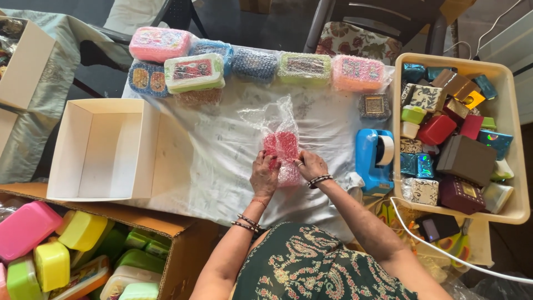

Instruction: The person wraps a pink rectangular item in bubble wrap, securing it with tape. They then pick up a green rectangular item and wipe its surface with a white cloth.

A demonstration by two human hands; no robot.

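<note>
The pink box (281,149) sits mid-table on the white cloth (222,144), half wrapped in bubble wrap (272,119); it looks light and rigid but the wrap's probably slippery, so I'd grip the sides. Left hand (265,175) and right hand (311,165) both pinch the wrap against it, tape dispenser (373,158) just right.

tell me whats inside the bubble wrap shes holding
Inside the bubble wrap is a pink box, gripped by the left hand and right hand. The wrap blurs its surface, and the hands cover its lower part.
</note>
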